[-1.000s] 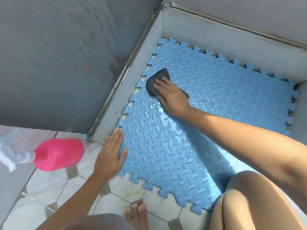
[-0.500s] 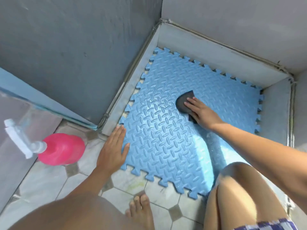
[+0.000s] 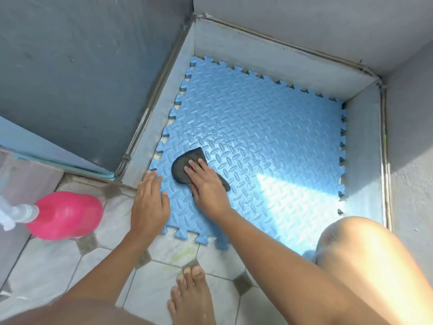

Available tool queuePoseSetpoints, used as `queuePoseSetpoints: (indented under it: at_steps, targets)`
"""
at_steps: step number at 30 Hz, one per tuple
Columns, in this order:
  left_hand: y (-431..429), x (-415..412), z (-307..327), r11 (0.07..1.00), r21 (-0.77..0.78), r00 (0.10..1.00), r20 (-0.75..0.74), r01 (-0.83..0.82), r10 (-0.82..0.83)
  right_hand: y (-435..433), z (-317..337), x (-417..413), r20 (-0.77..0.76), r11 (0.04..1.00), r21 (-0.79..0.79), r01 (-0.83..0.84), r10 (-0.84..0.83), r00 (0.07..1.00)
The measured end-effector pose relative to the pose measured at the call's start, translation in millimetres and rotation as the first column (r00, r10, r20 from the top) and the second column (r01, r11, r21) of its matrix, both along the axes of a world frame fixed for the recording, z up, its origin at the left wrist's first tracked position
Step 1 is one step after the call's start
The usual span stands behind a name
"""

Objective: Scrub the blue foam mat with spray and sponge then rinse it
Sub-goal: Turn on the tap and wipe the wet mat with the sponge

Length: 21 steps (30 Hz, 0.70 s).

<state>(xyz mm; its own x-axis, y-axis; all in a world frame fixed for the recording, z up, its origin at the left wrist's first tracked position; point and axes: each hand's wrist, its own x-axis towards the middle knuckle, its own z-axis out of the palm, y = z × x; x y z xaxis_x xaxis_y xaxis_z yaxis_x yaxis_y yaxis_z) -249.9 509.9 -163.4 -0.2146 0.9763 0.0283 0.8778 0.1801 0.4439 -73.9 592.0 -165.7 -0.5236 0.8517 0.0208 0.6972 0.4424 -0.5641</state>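
Looks like a home wash corner: tiled floor (image 3: 46, 266), grey painted walls (image 3: 82, 66), raised concrete curb (image 3: 269, 57), pink spray bottle (image 3: 68, 216)

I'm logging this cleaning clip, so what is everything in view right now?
foam mat: one, blue, on the floor in the walled corner, sunlit on its near right part
sponge: one, dark grey, on the mat near its left edge
spray bottle: one, pink with a pale trigger head, on the tiles left of the mat
tiled floor: pale tiles with dark diamond insets, nearest the camera
walls: grey, round the mat on three sides
left hand: one, flat on the mat's near left corner
right hand: one, pressing on the sponge
foot: one, bare, on the tiles
knee: one, bare, at the right
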Motion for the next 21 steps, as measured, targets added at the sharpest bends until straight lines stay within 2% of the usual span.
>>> queuePoseSetpoints:
  at_steps: [3,6,9,12,13,14,15,17,21]
  targets:
    - [16.1,16.8,9.2,0.999,-0.008,0.997,-0.062,-0.048,0.047,26.2,1.7,29.9,-0.011,0.980,-0.023,0.195,-0.196,0.981]
    - [43.6,29.3,9.2,1.000,0.001,0.999,-0.019,0.030,-0.030,61.1,9.6,83.4,0.036,0.858,-0.063,0.509,-0.508,0.861]
    - [68.4,34.7,2.4,0.987,-0.043,0.988,-0.016,0.155,-0.155,61.2,11.6,161.6,0.115,0.641,-0.053,0.766,-0.758,0.642]
    - [76.5,34.9,-5.3,0.982,-0.083,0.982,-0.070,0.172,-0.178,36.9,11.0,225.8,0.159,0.362,-0.059,0.930,-0.917,0.367]
    - [76.3,35.2,-6.3,0.983,-0.082,0.982,-0.080,0.165,-0.171,29.8,13.0,235.8,0.165,0.296,-0.070,0.953,-0.939,0.303]
    - [76.2,36.1,-6.3,0.984,-0.078,0.982,-0.086,0.159,-0.166,24.5,14.6,238.3,0.169,0.269,-0.071,0.960,-0.946,0.278]
    - [75.5,37.2,-5.8,0.985,-0.077,0.983,-0.089,0.154,-0.161,19.1,16.0,233.5,0.177,0.284,-0.061,0.957,-0.940,0.290]
    - [75.0,38.9,-4.0,0.987,-0.076,0.984,-0.095,0.144,-0.151,3.5,19.1,204.2,0.193,0.385,-0.042,0.922,-0.902,0.386]
    - [73.7,39.0,-0.8,0.987,-0.083,0.985,-0.090,0.138,-0.145,-52.0,23.3,108.5,0.149,0.675,-0.089,0.732,-0.718,0.680]
